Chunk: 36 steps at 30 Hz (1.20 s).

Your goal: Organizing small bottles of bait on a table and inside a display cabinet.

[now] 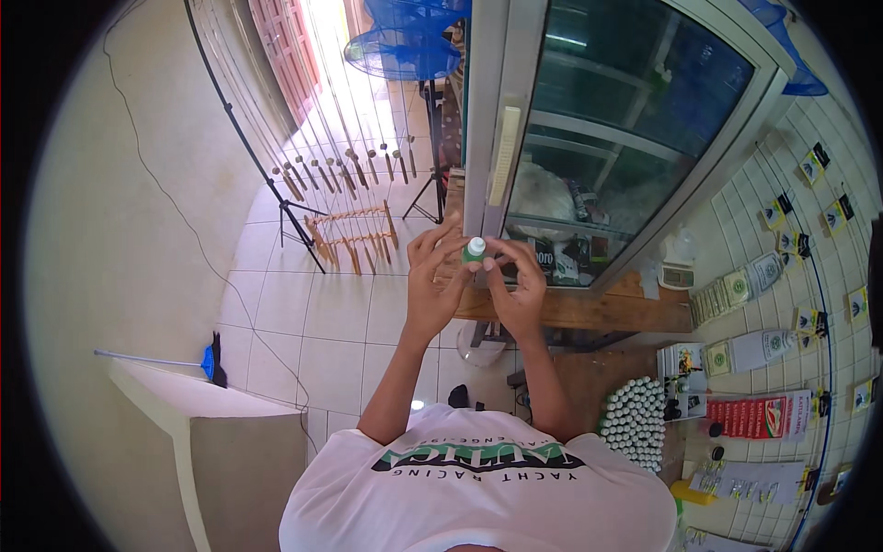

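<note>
A small bottle (474,255) with a white cap and a green label is held up in front of me between both hands. My left hand (436,279) pinches it from the left with thumb and fingertips. From the other side, my right hand (517,282) has its thumb and fingertips closed on the bottle too. The cap points upward and stays uncovered, while the fingers hide part of the label.
Ahead stands a glass cabinet (598,138) on a wooden bench (607,309). Many similar white-capped bottles (635,421) crowd together on the right. Packaged goods hang from a wall grid (782,267). Left of the cabinet are a black stand (292,212) and hanging rods (349,170); a broom (210,361) is farther left.
</note>
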Each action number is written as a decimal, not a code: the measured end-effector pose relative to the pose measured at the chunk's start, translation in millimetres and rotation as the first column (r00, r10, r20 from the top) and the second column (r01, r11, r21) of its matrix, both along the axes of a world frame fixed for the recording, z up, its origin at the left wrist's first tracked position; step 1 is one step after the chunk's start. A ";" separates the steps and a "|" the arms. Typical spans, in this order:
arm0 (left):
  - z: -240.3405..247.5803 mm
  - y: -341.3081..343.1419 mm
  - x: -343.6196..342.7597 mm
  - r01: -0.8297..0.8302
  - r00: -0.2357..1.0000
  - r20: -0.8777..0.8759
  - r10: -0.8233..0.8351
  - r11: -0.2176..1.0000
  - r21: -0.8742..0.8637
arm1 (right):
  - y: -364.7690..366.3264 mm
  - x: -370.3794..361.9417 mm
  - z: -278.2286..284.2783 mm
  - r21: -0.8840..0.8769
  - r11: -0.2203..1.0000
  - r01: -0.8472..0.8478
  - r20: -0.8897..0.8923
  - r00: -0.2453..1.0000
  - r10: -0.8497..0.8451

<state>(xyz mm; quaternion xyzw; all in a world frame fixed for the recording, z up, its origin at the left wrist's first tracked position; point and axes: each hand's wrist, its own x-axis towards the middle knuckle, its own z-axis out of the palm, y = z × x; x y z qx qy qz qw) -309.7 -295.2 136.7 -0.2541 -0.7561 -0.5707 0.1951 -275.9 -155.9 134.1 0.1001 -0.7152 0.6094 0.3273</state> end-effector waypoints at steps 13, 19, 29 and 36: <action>10.5 23.8 -43.2 0.199 0.980 -0.041 -0.195 0.967 0.159 | 23.0 -53.0 41.7 0.419 0.756 0.502 -0.347 0.859 -0.378; 12.0 24.3 -40.3 0.220 0.975 -0.028 -0.219 0.951 0.219 | 13.5 -54.7 44.2 0.281 0.824 0.491 -0.333 0.856 -0.396; 14.2 16.0 18.0 0.125 0.990 0.019 -0.138 0.938 0.324 | 1.6 6.0 54.4 0.212 0.818 0.535 -0.379 0.817 -0.435; 2.9 21.0 100.0 0.115 0.990 0.042 -0.137 0.932 0.343 | 10.0 96.3 56.7 0.187 0.759 0.623 -0.367 0.761 -0.534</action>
